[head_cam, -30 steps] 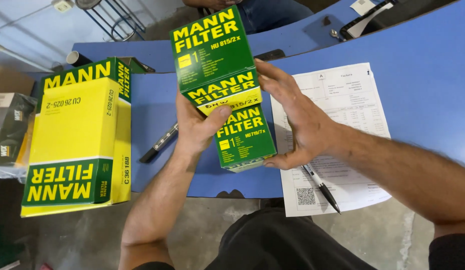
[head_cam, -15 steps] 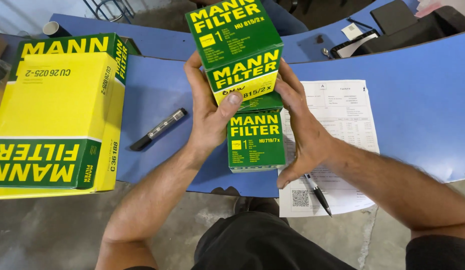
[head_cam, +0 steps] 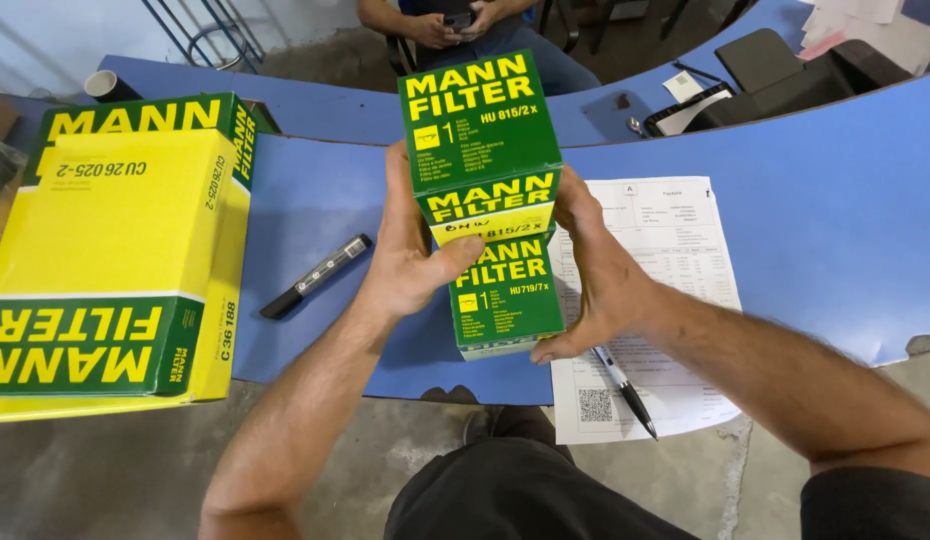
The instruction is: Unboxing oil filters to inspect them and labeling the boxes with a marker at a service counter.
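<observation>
L hand; R hand; both clasping

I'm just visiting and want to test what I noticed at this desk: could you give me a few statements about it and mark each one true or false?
1. Both hands grip the green and yellow boxes. True: the left hand and right hand press on opposite sides of the upper small box and lower small box.
2. The two small boxes sit side by side. False: one is stacked on the other.
3. A black marker lies on the blue desk. True.
4. The pen rests on the large yellow box. False: it lies on the printed sheet.
5. The large yellow box is right of the hands. False: it is on the left.
</observation>
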